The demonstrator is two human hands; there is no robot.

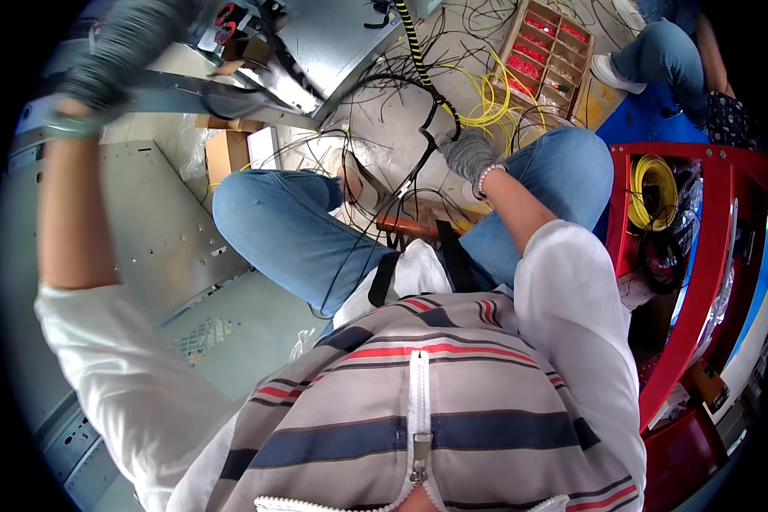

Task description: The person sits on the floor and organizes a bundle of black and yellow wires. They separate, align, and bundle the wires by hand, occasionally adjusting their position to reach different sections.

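right hand (469, 157) closed around black cable (448, 107), seemingly to steady it; left hand (115, 64) motion-blurred, openness and hold untellable.

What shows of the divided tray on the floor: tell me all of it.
The tray looks wooden, brown, rectangular and open-topped, with dividers making two columns of compartments. Small red pieces lie along the left column and at the right one's far end; paler bits show nearer. It lies slantwise beyond the right knee. Yellow cable passes its near left corner, perhaps touching it.
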